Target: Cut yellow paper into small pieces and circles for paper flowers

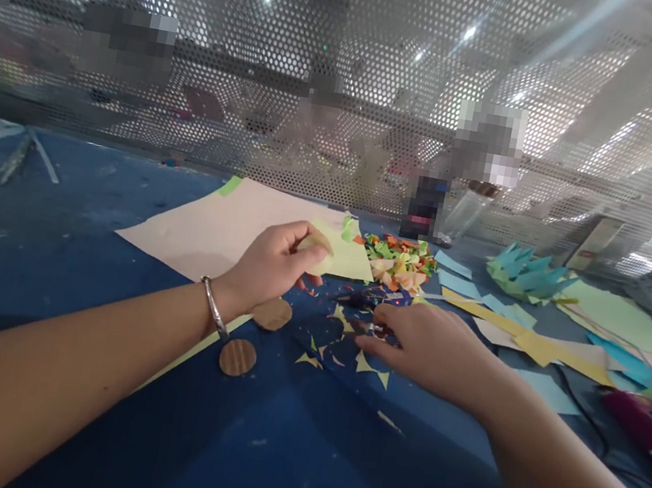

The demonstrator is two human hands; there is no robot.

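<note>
My left hand (282,257) is closed, pinching a small pale yellow-green piece of paper (320,251) between thumb and fingers, above the table. My right hand (422,345) is curled low over the table, thumb and forefinger around a small dark, shiny thing that is mostly hidden. Just beyond its fingertips lies a dark tool with a bluish handle (376,297), too blurred to name. Pale yellow paper scraps (365,363) are scattered below and left of my right hand. Two round wooden discs (238,357) rest by my left wrist, one partly behind the bracelet arm.
A large white sheet (196,225) lies behind my left hand. Beside it is a pile of orange and green paper bits (399,261). To the right are coloured paper strips (535,346), a blue paper crown shape (526,273), and a magenta device (646,431) with cables. A perforated screen (260,115) borders the table.
</note>
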